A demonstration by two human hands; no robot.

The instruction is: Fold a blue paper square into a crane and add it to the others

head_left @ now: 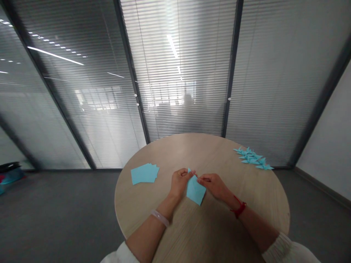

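Observation:
A partly folded sheet of light blue origami paper (195, 191) is held between my two hands, just above the middle of the round table. My left hand (180, 181) pinches its upper left edge near a pointed corner. On the other side, my right hand (212, 183) grips the upper right edge between thumb and fingers. The lower end of the paper hangs toward me and shows a crease. My fingers cover part of its upper end.
A stack of blue paper sheets (144, 173) lies fanned on the left of the wooden table (189, 146). Several folded blue paper cranes (251, 157) sit near the right edge. Glass partitions with blinds (183, 120) stand behind the table. A dark bag-like object (11, 171) is at far left.

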